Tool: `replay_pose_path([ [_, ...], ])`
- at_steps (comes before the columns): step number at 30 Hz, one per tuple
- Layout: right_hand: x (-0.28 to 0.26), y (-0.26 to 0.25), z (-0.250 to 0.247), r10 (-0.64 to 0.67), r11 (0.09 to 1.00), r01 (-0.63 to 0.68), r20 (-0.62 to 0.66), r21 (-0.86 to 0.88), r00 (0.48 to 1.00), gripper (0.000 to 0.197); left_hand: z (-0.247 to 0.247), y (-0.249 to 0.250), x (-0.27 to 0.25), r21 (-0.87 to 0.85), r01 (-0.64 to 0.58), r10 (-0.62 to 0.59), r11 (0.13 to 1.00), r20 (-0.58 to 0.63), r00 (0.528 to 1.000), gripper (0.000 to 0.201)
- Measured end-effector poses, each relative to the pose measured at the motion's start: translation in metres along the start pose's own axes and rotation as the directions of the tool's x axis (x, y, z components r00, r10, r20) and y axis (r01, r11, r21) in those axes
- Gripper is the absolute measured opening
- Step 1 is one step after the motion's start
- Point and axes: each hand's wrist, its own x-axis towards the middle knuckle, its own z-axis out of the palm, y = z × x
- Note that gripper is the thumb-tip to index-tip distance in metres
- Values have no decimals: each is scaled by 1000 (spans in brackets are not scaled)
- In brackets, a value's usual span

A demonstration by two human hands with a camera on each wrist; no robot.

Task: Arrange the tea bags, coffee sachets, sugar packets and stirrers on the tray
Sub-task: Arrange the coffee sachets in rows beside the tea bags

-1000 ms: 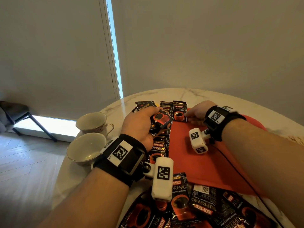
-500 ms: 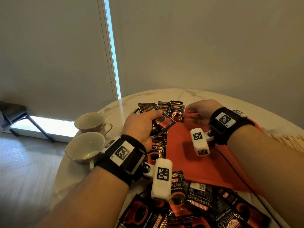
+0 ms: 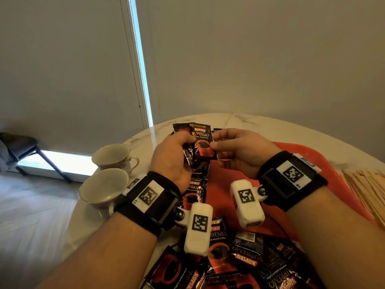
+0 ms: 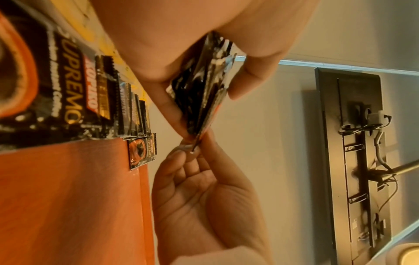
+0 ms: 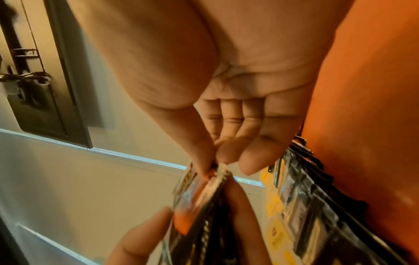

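My left hand (image 3: pixel 177 151) grips a small stack of black-and-red coffee sachets (image 3: pixel 203 142), lifted above the far end of the red tray (image 3: pixel 229 176). My right hand (image 3: pixel 233 147) pinches the right edge of the front sachet between thumb and forefinger. The left wrist view shows the stack (image 4: pixel 199 86) edge-on in the left hand (image 4: pixel 181 44), with the right hand (image 4: pixel 204 188) pinching its corner. An overlapping row of sachets (image 3: pixel 195 190) lies along the tray's left edge. In the right wrist view the pinch (image 5: pixel 213 166) is on the stack (image 5: pixel 204 206).
A loose pile of coffee sachets (image 3: pixel 245 259) lies on the marble table near me. Two empty cups (image 3: pixel 112 155) (image 3: pixel 104 188) stand at the left edge. Wooden stirrers (image 3: pixel 366 188) lie to the right of the tray. One sachet (image 4: pixel 141 152) lies at the tray's far end.
Both hands rose from the tray's far end. The left hand lifted its stack upright, and the right hand came across and pinched the front sachet.
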Motion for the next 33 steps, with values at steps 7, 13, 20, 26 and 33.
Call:
replay_pose_path([
  [7, 3, 1, 9, -51, 996, 59, -116, 70, 992, 18, 1, 3, 0, 3, -25, 25, 1000, -44, 999, 37],
  [13, 9, 0, 11, -42, 996, 53, -159, 65, 986, 11, 1, 0, 1, 142, -58, 56, 988, 18, 998, 26],
  [20, 11, 1, 10, -13, 991, 49, -271, 126, 962, 12, -5, -1, 5, 180, -93, 86, 979, 46, 995, 31],
  [26, 11, 0, 9, -21, 988, 56, -232, 143, 972, 28, -5, -2, 7, 160, -142, 139, 977, 32, 990, 33],
  [33, 11, -1, 2, -116, 991, 125, -150, 51, 982, 7, -3, -3, 8, 85, -136, 139, 987, -33, 990, 26],
])
